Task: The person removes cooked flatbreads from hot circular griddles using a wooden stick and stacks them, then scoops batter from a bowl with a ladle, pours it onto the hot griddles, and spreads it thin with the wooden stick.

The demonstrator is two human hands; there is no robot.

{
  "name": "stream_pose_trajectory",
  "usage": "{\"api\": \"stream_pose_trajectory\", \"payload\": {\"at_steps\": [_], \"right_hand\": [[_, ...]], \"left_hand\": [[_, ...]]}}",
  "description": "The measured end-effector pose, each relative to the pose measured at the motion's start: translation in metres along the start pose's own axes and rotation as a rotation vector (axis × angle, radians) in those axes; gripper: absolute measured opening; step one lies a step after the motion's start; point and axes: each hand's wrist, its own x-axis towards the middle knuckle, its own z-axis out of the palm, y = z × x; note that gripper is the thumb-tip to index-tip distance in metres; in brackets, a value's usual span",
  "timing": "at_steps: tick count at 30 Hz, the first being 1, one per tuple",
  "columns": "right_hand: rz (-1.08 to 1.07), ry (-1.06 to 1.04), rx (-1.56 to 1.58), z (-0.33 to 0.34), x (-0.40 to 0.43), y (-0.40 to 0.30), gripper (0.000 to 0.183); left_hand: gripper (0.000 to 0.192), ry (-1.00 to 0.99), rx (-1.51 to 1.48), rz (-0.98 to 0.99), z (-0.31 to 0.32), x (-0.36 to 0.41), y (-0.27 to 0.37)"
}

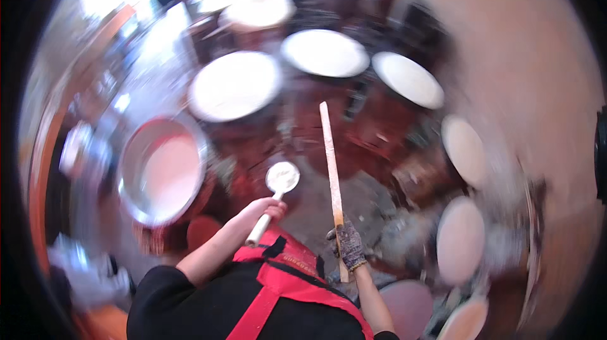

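My bare left hand (272,209) is closed around the handle of a ladle (282,177), whose round, whitish head points away from me. In my right hand (350,243), which wears a grey knitted glove, is a long, flat wooden stick (330,160), its upper part coated whitish and its far end pointing forward. Left of the ladle stands a wide metal pot (163,169) with pinkish-white content; its exact nature is blurred. Ahead, pale round surfaces top dark red containers, among them a large one (237,85) and another beside it (325,53).
More pale discs curve round my right side, such as one (461,240) near the wall (536,79). Further vessels (258,12) stand at the back. A reddish disc (408,309) lies close by my right forearm. Much of the surroundings is blurred.
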Motion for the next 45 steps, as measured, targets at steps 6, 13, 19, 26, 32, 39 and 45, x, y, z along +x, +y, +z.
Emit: {"api": "stream_pose_trajectory", "payload": {"at_steps": [6, 13, 19, 26, 32, 39, 45], "right_hand": [[0.259, -0.453, -0.538, 0.093, 0.051, -0.052, 0.047], [0.114, -0.565, -0.996, 0.362, 0.215, 0.021, 0.047], [-0.210, -0.763, -1.301, 0.423, 0.254, 0.027, 0.047], [0.130, -0.560, -1.383, 0.361, 0.183, -0.051, 0.048], [0.193, -0.554, -1.194, 0.373, 0.216, -0.003, 0.047], [0.059, -0.682, -1.433, 0.347, 0.195, -0.010, 0.051], [-0.076, -0.813, -1.507, 0.312, 0.143, -0.049, 0.058]], "left_hand": [[0.003, 0.387, 0.169, 0.890, -0.090, -0.045, 0.000], [0.007, 0.797, 0.007, 1.058, -0.257, -0.129, 0.150], [0.021, 0.994, 0.497, 0.983, -0.240, -0.161, 0.251], [0.036, 1.490, 1.622, 0.803, -0.309, -0.125, 0.429], [0.038, 1.772, 1.818, 0.645, -0.321, -0.066, 0.445], [0.015, 0.345, 0.255, 0.612, -0.278, -0.039, 0.358], [0.008, 0.022, -0.031, 0.866, -0.216, -0.101, 0.276]]}}
